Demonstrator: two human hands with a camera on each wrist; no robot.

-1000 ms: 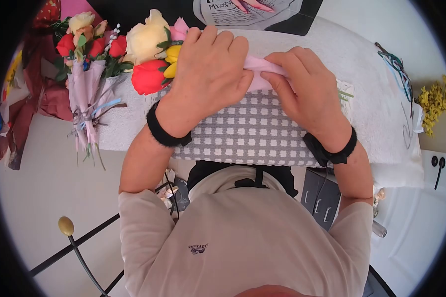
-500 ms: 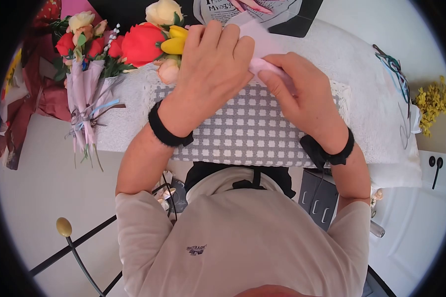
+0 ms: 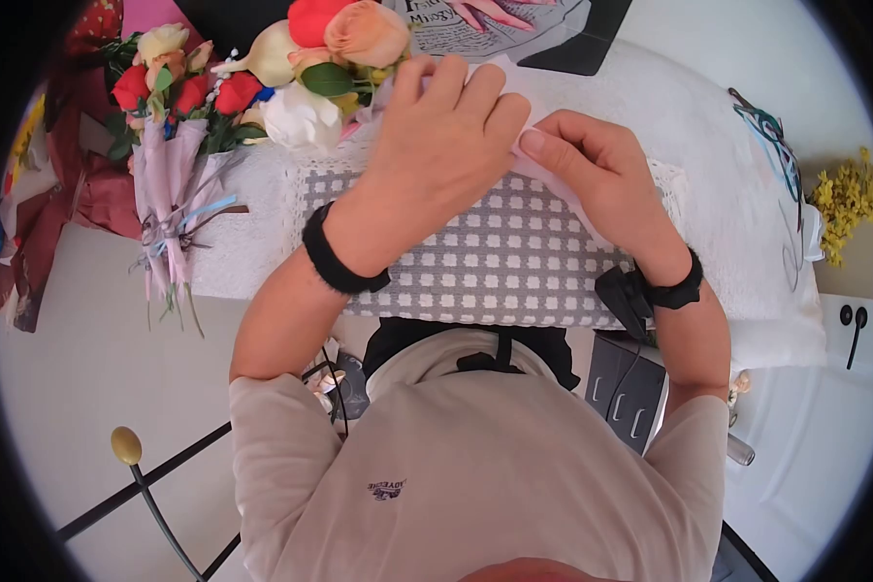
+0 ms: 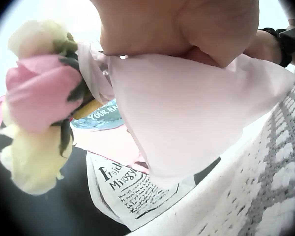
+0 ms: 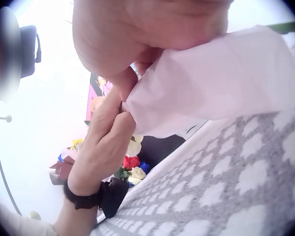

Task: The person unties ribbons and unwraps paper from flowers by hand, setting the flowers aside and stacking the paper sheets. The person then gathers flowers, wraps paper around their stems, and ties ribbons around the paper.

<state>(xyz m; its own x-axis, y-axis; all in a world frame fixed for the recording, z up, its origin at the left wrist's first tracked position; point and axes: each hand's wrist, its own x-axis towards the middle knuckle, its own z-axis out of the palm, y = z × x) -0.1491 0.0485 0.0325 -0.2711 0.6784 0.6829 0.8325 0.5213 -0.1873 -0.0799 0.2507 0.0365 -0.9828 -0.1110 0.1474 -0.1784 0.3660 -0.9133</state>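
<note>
My left hand [image 3: 446,145] grips a bouquet of mixed flowers by its stems, blooms toward the left. From above, a peach rose [image 3: 367,34], a white rose [image 3: 304,118] and a red flower [image 3: 317,17] show. A pink rose [image 4: 44,91] and cream blooms face the left wrist camera. Pale pink wrapping paper [image 4: 172,108] runs round the stems beneath the left hand. With thumb and fingers, my right hand [image 3: 597,175] pinches the paper close beside the left fingers. The stems are hidden by the paper and hands.
A grey-and-white checked mat [image 3: 485,257] lies under the hands on a white towel-like cover [image 3: 703,126]. At left lies another wrapped bouquet [image 3: 170,175] near dark red wrapping [image 3: 107,199]. A printed black sheet [image 3: 592,39] lies behind; cords [image 3: 771,131] and yellow flowers [image 3: 849,199] are at right.
The bouquet has turned in the left hand: red and yellow blooms on top gave way to peach and white ones. The paper has wrapped further round, both hands shifting slightly right.
</note>
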